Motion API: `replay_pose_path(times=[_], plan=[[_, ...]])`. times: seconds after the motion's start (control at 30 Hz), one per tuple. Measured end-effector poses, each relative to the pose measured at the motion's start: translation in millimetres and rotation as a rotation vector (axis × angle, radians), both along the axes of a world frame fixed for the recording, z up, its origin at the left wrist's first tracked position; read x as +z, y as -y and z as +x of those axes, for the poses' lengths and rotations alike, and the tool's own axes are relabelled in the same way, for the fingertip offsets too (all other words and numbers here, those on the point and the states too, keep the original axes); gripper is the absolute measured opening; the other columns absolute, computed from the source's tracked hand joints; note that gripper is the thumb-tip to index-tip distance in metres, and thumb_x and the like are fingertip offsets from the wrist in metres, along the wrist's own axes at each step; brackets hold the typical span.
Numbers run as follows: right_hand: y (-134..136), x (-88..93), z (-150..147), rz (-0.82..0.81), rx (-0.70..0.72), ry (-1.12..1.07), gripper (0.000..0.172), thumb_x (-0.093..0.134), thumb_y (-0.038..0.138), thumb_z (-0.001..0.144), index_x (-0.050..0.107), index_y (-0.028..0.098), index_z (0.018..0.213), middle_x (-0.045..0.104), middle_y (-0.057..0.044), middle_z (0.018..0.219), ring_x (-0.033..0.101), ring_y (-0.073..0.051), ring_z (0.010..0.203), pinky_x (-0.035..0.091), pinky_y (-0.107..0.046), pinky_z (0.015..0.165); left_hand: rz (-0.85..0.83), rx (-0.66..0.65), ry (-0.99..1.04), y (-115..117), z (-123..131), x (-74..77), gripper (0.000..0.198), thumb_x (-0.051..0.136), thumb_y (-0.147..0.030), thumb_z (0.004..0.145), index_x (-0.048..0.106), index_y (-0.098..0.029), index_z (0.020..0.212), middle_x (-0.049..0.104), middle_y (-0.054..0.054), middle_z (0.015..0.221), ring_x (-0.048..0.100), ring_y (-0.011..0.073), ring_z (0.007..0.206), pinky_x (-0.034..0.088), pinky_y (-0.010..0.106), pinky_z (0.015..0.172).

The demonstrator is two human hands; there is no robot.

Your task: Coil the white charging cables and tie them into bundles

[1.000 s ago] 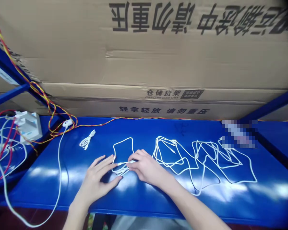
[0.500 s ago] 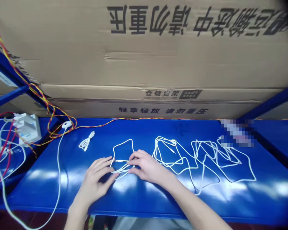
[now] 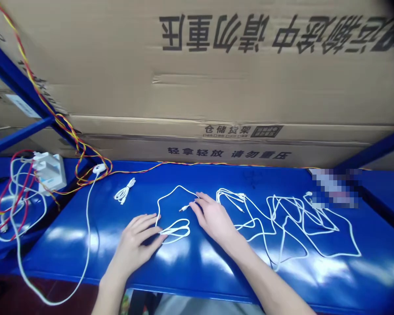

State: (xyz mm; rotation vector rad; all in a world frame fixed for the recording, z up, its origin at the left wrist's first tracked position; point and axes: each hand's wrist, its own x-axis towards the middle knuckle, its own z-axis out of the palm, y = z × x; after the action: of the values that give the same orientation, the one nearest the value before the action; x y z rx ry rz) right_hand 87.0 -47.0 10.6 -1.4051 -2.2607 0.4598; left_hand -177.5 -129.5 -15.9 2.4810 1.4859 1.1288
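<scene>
White audio cable (image 3: 179, 186) lies on the blue steel shelf (image 3: 68, 249) directly in front of you, between your hands, with a long loop arching away from you and a flattened coil (image 3: 180, 236) at its near side. Its jack plug (image 3: 184, 208) lies on the shelf inside the loop, just beside your right hand.

Your left hand (image 3: 134, 240) rests open and palm-down, its fingers (image 3: 144, 225) spread and touching the cable at the left of the loop, with no grip on it. Your right hand (image 3: 213, 221) is open too, its fingers (image 3: 202, 203) released and reaching toward the plug, close to the loop but holding nothing.

To your right, more white cable (image 3: 230, 192) sprawls in loose tangles across the shelf. To your left sit a small bundled white cable (image 3: 124, 191) and a long white cord (image 3: 88, 245) with a round white fitting (image 3: 100, 168), which hangs past the shelf's front edge. Twisted red-and-yellow wire (image 3: 134, 166) runs along the back, and a white adapter block (image 3: 49, 173) sits among red and white wires at far left. Cardboard cartons (image 3: 197, 87) printed with Chinese characters stand behind. A pixelated patch (image 3: 335, 188) hides whatever lies at the back right.
</scene>
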Motion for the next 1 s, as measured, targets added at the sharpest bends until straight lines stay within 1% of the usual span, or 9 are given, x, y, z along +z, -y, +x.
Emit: replay_pose_path(times=[0.13,0.23,0.4,0.53,0.67,0.77,0.87,0.93,1.0], plan=[[11,10.4,-2,0.113,0.344,-0.040,0.045,0.062,0.050,0.101,0.066,0.021,0.136,0.060,-0.012,0.148,0.050,-0.029,0.141,0.033,-0.052,0.122,0.010,-0.004,-0.035,0,-1,-1.4,0.012,0.081,-0.025,0.087,0.077,-0.027,0.099,0.079,0.004,0.115,0.072,0.0277,0.114,0.057,0.049,0.098],[17,15.2,-3,0.090,0.505,-0.016,0.049,0.071,0.054,0.094,0.066,0.025,0.133,0.063,-0.010,0.141,0.052,-0.028,0.134,0.039,-0.049,0.114,0.024,0.008,-0.051,1,-1,-3.6,0.016,0.081,-0.026,0.087,0.078,-0.027,0.102,0.078,0.005,0.120,0.070,0.0297,0.120,0.057,0.049,0.097],[18,7.0,-7,0.022,0.496,0.042,0.020,0.060,0.034,0.104,0.074,0.020,0.108,0.071,-0.007,0.108,0.062,-0.021,0.100,0.050,-0.036,0.093,-0.008,0.062,-0.072,1,-2,-5.8,0.024,0.080,-0.031,0.089,0.078,-0.030,0.113,0.075,0.006,0.129,0.067,0.0316,0.126,0.058,0.050,0.098],[19,-3.7,-13,0.034,0.543,0.007,0.016,0.059,0.017,0.102,0.074,0.019,0.097,0.072,-0.006,0.102,0.063,-0.019,0.098,0.051,-0.030,0.088,-0.087,0.043,-0.076,3,-3,-3.7,0.042,0.082,-0.041,0.086,0.073,-0.029,0.125,0.077,0.007,0.125,0.069,0.0324,0.122,0.058,0.052,0.099],[22,-12.1,-18,0.069,0.581,-0.014,0.019,0.059,0.010,0.099,0.075,0.021,0.101,0.074,-0.006,0.107,0.065,-0.019,0.101,0.051,-0.029,0.089,-0.128,-0.022,-0.053,5,-4,0.0,0.039,0.085,-0.043,0.082,0.076,-0.028,0.116,0.078,0.006,0.120,0.071,0.0313,0.118,0.056,0.052,0.101],[21,-14.1,-20,0.086,0.549,-0.049,0.022,0.060,0.017,0.101,0.073,0.023,0.118,0.074,-0.006,0.113,0.067,-0.018,0.100,0.053,-0.029,0.088,-0.177,-0.075,-0.047,5,-4,3.1,0.024,0.084,-0.040,0.083,0.078,-0.029,0.104,0.081,0.004,0.110,0.073,0.0290,0.116,0.054,0.052,0.106],[19,-10.0,-21,0.111,0.513,-0.024,0.038,0.062,0.024,0.102,0.061,0.023,0.141,0.065,-0.010,0.140,0.066,-0.020,0.111,0.054,-0.032,0.093,-0.238,-0.119,-0.060,6,-2,6.5,0.026,0.088,-0.042,0.078,0.079,-0.030,0.100,0.082,0.003,0.105,0.072,0.0303,0.118,0.051,0.054,0.110],[17,-5.4,-20,0.130,0.527,0.051,0.042,0.062,0.030,0.103,0.058,0.024,0.145,0.056,-0.011,0.152,0.063,-0.023,0.117,0.053,-0.038,0.097,-0.245,-0.130,-0.056,6,-1,7.6,0.024,0.088,-0.038,0.078,0.080,-0.031,0.099,0.082,0.002,0.106,0.072,0.0299,0.117,0.050,0.056,0.112],[15,-1.5,-19,0.134,0.535,0.119,0.039,0.061,0.036,0.103,0.061,0.025,0.141,0.058,-0.009,0.151,0.060,-0.026,0.115,0.051,-0.043,0.097,-0.215,-0.142,-0.051,5,-1,7.2,0.019,0.084,-0.031,0.083,0.079,-0.032,0.101,0.082,0.001,0.106,0.073,0.0282,0.116,0.050,0.055,0.111]])
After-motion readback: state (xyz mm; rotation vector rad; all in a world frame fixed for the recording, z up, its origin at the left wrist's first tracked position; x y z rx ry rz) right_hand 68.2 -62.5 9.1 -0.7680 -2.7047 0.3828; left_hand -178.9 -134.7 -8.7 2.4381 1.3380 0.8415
